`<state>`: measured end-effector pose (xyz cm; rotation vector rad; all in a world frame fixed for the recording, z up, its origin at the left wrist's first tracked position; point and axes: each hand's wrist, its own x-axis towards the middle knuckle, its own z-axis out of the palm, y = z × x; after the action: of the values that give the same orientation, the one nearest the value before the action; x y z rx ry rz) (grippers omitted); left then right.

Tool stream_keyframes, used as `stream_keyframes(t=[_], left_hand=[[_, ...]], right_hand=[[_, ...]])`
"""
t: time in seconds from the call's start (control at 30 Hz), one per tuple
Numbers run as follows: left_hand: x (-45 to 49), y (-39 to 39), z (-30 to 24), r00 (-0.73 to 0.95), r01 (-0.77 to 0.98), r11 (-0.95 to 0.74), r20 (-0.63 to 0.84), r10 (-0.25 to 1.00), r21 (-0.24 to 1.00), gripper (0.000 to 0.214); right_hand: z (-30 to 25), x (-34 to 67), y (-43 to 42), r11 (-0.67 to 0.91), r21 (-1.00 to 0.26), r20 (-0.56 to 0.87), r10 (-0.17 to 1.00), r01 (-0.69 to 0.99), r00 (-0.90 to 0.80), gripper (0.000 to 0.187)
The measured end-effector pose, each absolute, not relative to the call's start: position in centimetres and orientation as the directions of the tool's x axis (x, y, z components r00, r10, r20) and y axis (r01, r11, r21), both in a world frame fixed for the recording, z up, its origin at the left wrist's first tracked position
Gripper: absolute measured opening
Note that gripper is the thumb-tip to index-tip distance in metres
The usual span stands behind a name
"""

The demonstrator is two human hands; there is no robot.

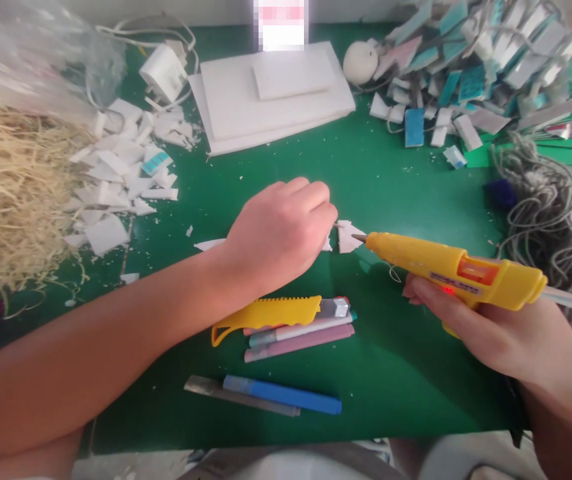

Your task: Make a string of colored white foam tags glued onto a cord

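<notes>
My right hand (491, 327) is wrapped round the handle of a yellow hot glue gun (426, 257). The gun's metal nozzle points left and meets the edge of a small white foam-like piece (348, 238) on the table. My left hand (286, 227) is closed just left of that piece, knuckles up. Its fingertips are turned away, so what they pinch is hidden. Another white scrap (210, 245) shows from under the left wrist. Below the left forearm lies a yellow utility knife (276, 313), resting against several marker pens (300, 343).
A blue marker (283, 395) and a grey one lie near the front edge. White sheets (266, 120) are stacked at the back. Scraps (111, 173) and straw-like fibre (16, 193) cover the left. Strung blue-and-white pieces (466, 73) and grey yarn (551, 233) fill the right.
</notes>
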<state>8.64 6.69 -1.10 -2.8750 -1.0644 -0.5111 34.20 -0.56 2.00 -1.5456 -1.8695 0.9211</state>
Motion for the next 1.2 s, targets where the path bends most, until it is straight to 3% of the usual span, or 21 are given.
stream_keyframes(t=[0.17, 0.63, 0.87, 1.2], left_hand=[[8.63, 6.59, -0.94, 0.637, 0.674, -0.719, 0.358, 0.682, 0.170, 0.030], [8.20, 6.69, -0.43, 0.590, 0.741, -0.665, 0.381, 0.712, 0.094, 0.032], [8.77, 6.59, -0.75, 0.595, 0.697, -0.685, 0.361, 0.718, 0.213, 0.034], [9.07, 6.57, -0.92, 0.642, 0.657, -0.730, 0.367, 0.673, 0.189, 0.036]], right_hand=[[1.94, 34.13, -0.46, 0.079, -0.795, -0.045, 0.981, 0.602, -0.188, 0.027], [1.97, 34.38, -0.52, 0.130, -0.770, -0.048, 0.964, 0.625, -0.260, 0.025], [1.74, 33.99, -0.62, 0.184, -0.754, 0.015, 0.965, 0.631, -0.264, 0.024], [1.87, 33.69, -0.31, 0.179, -0.752, 0.025, 0.969, 0.634, -0.244, 0.026]])
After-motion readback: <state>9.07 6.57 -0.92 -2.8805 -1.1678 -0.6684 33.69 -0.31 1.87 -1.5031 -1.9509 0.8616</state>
